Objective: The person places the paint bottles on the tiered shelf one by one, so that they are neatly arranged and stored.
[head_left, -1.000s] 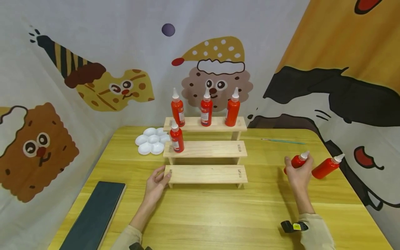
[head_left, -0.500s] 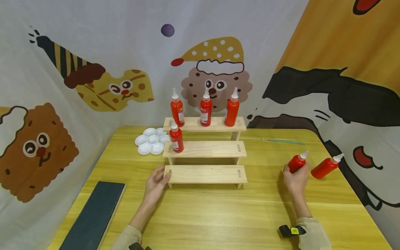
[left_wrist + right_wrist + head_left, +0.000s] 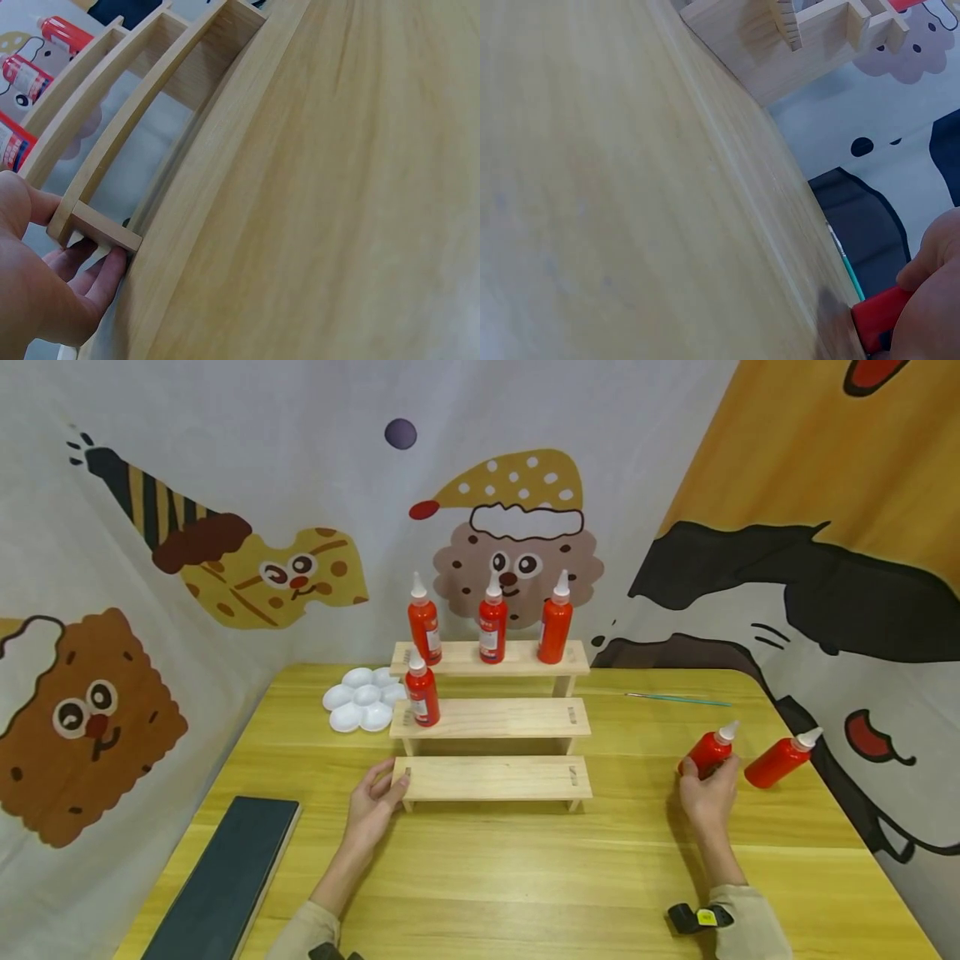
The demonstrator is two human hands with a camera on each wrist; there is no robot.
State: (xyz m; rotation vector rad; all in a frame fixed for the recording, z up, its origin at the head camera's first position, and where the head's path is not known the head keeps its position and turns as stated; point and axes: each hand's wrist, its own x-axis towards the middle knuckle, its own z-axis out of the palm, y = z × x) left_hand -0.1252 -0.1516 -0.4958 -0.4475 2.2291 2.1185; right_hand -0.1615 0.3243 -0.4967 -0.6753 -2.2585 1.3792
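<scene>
My left hand (image 3: pixel 372 804) grips the left end of the lowest step of a three-tier wooden display stand (image 3: pixel 491 778). In the left wrist view its thumb lies over the step's corner and its fingers curl beneath. At the right, my right hand (image 3: pixel 708 797) holds a red squeeze bottle (image 3: pixel 708 752) with a white nozzle cap, low at the table and tilted. The right wrist view shows that bottle's red base (image 3: pixel 881 319) beside the thumb. Another red bottle (image 3: pixel 780 763) leans to the right of it. One red bottle (image 3: pixel 423 697) stands on the middle step, several on the top.
A white flower-shaped palette (image 3: pixel 367 696) lies left of the stand. A thin teal paintbrush (image 3: pixel 678 699) is behind my right hand. At the left front lies a dark flat board (image 3: pixel 232 868). A printed cloth (image 3: pixel 300 460) hangs behind the table (image 3: pixel 495 885).
My right hand has shifted slightly down toward me and its fingers have slid lower on the bottle, showing more of it. The left hand keeps its place on the stand.
</scene>
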